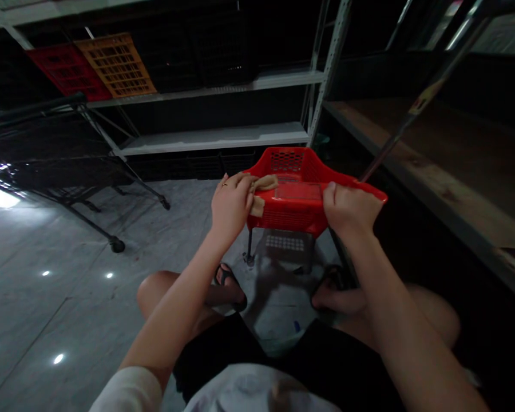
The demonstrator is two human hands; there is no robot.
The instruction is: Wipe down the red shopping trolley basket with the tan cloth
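In front of me stands a small red plastic shopping cart (290,220) on thin legs, its basket part perforated. My left hand (234,200) is closed on a beige cloth (266,183), pressing it against the left end of the cart's near rim. Part of the cloth is hidden under my fingers. My right hand (349,209) is wrapped round the right end of the same rim, thumb on top. Between the two hands lies a flat panel (298,191) on the rim.
A metal shelf rack (223,137) stands behind, holding a yellow crate (115,66) and a red crate (71,71). Left is a dark wheeled cart (96,151). A slanted pole (412,111) rises at right beside a low wooden ledge (416,143). My sandalled feet flank the cart.
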